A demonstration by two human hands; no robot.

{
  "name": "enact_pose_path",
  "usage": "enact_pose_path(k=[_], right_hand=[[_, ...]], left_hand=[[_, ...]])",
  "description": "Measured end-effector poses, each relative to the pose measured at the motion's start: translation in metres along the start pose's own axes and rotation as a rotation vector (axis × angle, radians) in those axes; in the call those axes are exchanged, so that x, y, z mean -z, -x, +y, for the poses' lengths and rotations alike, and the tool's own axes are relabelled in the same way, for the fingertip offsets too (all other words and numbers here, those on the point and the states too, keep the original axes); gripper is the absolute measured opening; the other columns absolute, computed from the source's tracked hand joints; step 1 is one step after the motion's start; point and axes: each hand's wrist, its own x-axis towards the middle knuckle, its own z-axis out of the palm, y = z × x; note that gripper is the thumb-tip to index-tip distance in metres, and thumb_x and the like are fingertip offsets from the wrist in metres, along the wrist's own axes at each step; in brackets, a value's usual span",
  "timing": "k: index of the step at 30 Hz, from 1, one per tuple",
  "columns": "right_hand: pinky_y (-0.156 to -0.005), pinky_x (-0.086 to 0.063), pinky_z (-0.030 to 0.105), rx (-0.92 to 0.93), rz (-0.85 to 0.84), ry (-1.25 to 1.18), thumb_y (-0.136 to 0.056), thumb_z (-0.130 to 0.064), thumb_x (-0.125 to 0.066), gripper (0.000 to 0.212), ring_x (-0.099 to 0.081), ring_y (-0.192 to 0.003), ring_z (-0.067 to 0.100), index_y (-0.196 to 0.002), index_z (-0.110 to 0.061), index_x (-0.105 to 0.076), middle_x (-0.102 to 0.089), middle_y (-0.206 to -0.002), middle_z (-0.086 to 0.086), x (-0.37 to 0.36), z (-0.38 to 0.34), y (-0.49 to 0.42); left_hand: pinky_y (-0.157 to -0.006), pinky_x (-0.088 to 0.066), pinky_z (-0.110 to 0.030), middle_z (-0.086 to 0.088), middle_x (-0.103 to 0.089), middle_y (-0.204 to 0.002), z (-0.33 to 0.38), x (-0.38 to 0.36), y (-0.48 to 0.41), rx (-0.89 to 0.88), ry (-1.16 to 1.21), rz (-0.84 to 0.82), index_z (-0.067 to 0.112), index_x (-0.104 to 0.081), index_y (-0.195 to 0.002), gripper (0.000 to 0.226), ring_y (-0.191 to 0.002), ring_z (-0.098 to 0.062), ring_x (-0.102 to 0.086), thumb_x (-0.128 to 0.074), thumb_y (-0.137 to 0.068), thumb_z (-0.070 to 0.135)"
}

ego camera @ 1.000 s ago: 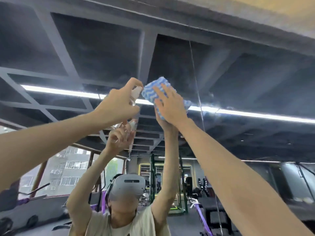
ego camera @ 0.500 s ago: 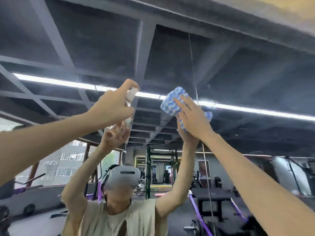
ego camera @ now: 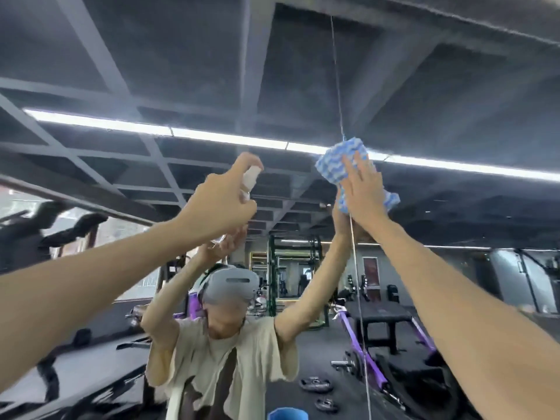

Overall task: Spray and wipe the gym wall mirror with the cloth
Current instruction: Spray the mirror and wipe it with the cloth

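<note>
The gym wall mirror (ego camera: 439, 95) fills the view and reflects me with both arms raised. My right hand (ego camera: 365, 192) presses a blue-and-white wavy cloth (ego camera: 339, 162) flat against the glass, right on the vertical seam (ego camera: 336, 71) between two mirror panels. Its fingers lie straight over the cloth. My left hand (ego camera: 222, 197) grips a small clear spray bottle (ego camera: 251, 177) with a white head, index finger on top, held close to the glass to the left of the cloth.
The mirror reflects a dark beamed ceiling with a long light strip (ego camera: 151, 128), a squat rack (ego camera: 291, 274), a black bench (ego camera: 381, 316), purple straps and weight plates (ego camera: 315, 384) on the floor. A blue object (ego camera: 288, 414) shows at the bottom edge.
My right hand has slid the cloth to the right across the mirror, onto the panel seam. My left hand with the bottle stayed roughly in place. The view has tilted down.
</note>
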Motion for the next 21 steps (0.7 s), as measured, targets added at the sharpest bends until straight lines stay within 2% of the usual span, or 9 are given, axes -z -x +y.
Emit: enact_pose_path(k=[2, 5, 8, 10, 12, 14, 16, 18, 21], right_hand=[[-0.113, -0.022, 0.053, 0.099, 0.017, -0.155, -0.092, -0.037, -0.015, 0.063, -0.020, -0.146, 0.032, -0.153, -0.025, -0.017, -0.023, -0.159, 0.012, -0.011, -0.020, 0.059], [-0.117, -0.011, 0.046, 0.374, -0.031, -0.182, -0.093, -0.031, -0.034, 0.067, -0.014, -0.148, 0.024, -0.154, -0.038, -0.009, -0.011, -0.163, -0.002, -0.027, -0.040, 0.187], [-0.119, -0.005, 0.042, 0.570, -0.044, -0.121, -0.086, -0.031, -0.039, 0.070, -0.005, -0.150, 0.021, -0.154, -0.030, -0.019, -0.018, -0.160, -0.001, -0.022, -0.034, 0.242], [-0.120, -0.001, 0.038, 0.621, -0.069, -0.103, -0.090, -0.031, -0.037, 0.062, 0.001, -0.150, 0.016, -0.151, -0.028, -0.027, -0.023, -0.158, -0.002, -0.020, -0.026, 0.229], [-0.119, -0.001, 0.037, 0.504, -0.112, -0.136, -0.093, -0.030, -0.036, 0.061, 0.003, -0.150, 0.013, -0.152, -0.032, -0.019, -0.021, -0.158, -0.002, -0.021, -0.021, 0.199], [-0.118, -0.003, 0.040, 0.278, -0.098, -0.183, -0.094, -0.031, -0.031, 0.062, -0.003, -0.149, 0.018, -0.153, -0.036, -0.013, -0.022, -0.160, 0.004, -0.021, -0.018, 0.161], [-0.118, -0.005, 0.046, 0.077, -0.099, -0.232, -0.095, -0.035, -0.022, 0.059, -0.009, -0.149, 0.025, -0.154, -0.030, -0.017, -0.020, -0.161, 0.007, -0.015, -0.021, 0.137], [-0.118, -0.004, 0.047, 0.016, -0.096, -0.242, -0.099, -0.034, -0.022, 0.056, -0.007, -0.150, 0.028, -0.154, -0.026, -0.020, -0.014, -0.162, 0.006, -0.011, -0.027, 0.129], [-0.119, 0.003, 0.045, -0.020, -0.108, -0.256, -0.105, -0.024, -0.033, 0.053, 0.002, -0.150, 0.027, -0.155, -0.024, -0.015, -0.004, -0.164, 0.005, -0.010, -0.034, 0.137]], left_hand=[[-0.037, -0.035, -0.013, 0.004, -0.056, -0.059, 0.000, -0.004, 0.016, 0.013, -0.006, -0.023, 0.030, -0.036, -0.126, 0.047, -0.038, -0.012, -0.053, -0.058, -0.089, 0.011], [-0.035, -0.036, -0.014, 0.005, -0.055, -0.052, -0.003, -0.012, 0.028, 0.023, 0.021, -0.010, 0.031, -0.037, -0.124, 0.043, -0.037, -0.009, -0.055, -0.059, -0.091, 0.013], [-0.038, -0.037, -0.014, 0.006, -0.052, -0.049, 0.003, -0.022, 0.041, 0.022, -0.016, -0.001, 0.030, -0.038, -0.125, 0.044, -0.039, -0.008, -0.052, -0.059, -0.091, 0.013], [-0.047, -0.044, -0.024, 0.006, -0.055, -0.056, 0.005, -0.027, 0.048, -0.003, -0.042, -0.019, 0.029, -0.036, -0.127, 0.046, -0.046, -0.009, -0.053, -0.059, -0.090, 0.013], [-0.056, -0.049, -0.034, 0.004, -0.058, -0.058, 0.000, -0.029, 0.052, -0.015, -0.055, -0.042, 0.029, -0.036, -0.126, 0.046, -0.051, -0.015, -0.056, -0.058, -0.090, 0.013], [-0.053, -0.048, -0.034, 0.002, -0.058, -0.057, -0.006, -0.030, 0.055, -0.014, -0.064, -0.059, 0.026, -0.036, -0.125, 0.044, -0.049, -0.016, -0.056, -0.057, -0.090, 0.010], [-0.048, -0.050, -0.036, 0.001, -0.060, -0.059, -0.008, -0.032, 0.068, -0.029, -0.082, -0.122, 0.021, -0.037, -0.125, 0.044, -0.047, -0.017, -0.057, -0.057, -0.089, 0.007], [-0.048, -0.050, -0.040, -0.003, -0.061, -0.058, -0.010, -0.034, 0.090, -0.031, -0.084, -0.158, 0.018, -0.036, -0.122, 0.042, -0.046, -0.019, -0.058, -0.058, -0.088, 0.005], [-0.049, -0.051, -0.044, -0.006, -0.064, -0.058, -0.013, -0.034, 0.129, 0.008, -0.039, -0.139, 0.024, -0.032, -0.116, 0.040, -0.048, -0.020, -0.060, -0.059, -0.090, 0.010]])
